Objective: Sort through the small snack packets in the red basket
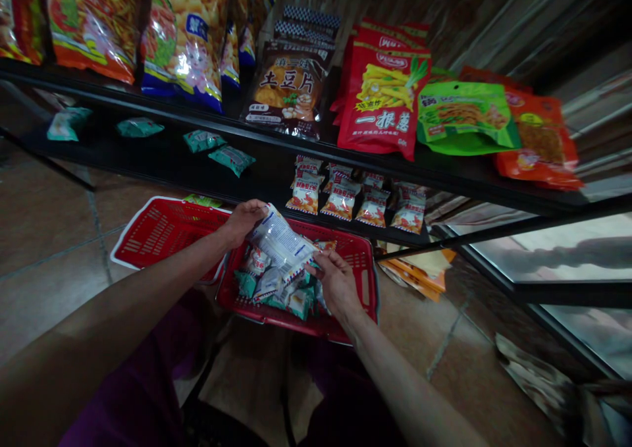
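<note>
A white snack packet (284, 239) with printed text on its face is stretched between my two hands, above a red shopping basket (369, 282). My left hand (241, 223) pinches its upper left end. At the packet's lower right end, the fingers of my right hand (336, 276) are closed on the edge. Beneath it, the basket holds several small teal packets (300, 302) and some white and red ones (257, 261), partly hidden by the packet and my right hand.
Beside the basket stands a second red basket (160, 200). On the lower shelf are small white and orange packets (340, 199) in rows and several teal packets (232, 159). Large snack bags (382, 98) line the upper shelf. An orange item (415, 272) lies on the floor.
</note>
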`<control>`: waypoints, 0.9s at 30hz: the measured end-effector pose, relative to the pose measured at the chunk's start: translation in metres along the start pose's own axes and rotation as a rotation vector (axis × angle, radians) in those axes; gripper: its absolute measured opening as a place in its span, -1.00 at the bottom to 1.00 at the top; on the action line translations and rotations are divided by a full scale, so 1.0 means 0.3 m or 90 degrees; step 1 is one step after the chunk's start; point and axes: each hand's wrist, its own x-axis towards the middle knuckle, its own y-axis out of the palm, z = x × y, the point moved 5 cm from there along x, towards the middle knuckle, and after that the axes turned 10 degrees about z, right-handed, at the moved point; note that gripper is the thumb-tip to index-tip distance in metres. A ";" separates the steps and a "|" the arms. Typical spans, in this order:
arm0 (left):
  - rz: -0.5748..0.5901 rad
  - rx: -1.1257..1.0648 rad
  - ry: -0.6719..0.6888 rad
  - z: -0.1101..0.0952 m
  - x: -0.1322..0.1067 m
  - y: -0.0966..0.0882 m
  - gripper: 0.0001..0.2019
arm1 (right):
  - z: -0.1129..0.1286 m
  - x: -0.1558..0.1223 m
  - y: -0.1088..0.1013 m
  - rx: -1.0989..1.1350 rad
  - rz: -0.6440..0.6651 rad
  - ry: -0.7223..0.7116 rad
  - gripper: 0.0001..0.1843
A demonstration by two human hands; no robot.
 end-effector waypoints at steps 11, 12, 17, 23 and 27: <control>-0.040 0.035 -0.077 0.041 0.003 -0.024 -0.89 | 0.012 -0.018 0.009 -0.062 0.036 0.001 -0.75; -0.039 0.037 -0.078 0.044 0.005 -0.025 -0.89 | 0.011 -0.018 0.009 -0.056 0.036 0.006 -0.75; -0.010 0.054 -0.075 0.049 0.009 -0.024 -0.84 | 0.013 -0.016 0.004 -0.032 0.025 0.006 -0.74; 0.031 0.070 -0.095 0.053 0.006 -0.024 -0.83 | 0.006 -0.008 -0.002 0.017 0.008 0.009 -0.67; 0.045 0.049 -0.129 0.057 0.006 -0.027 -0.81 | -0.009 0.003 -0.014 0.012 -0.004 0.014 -0.65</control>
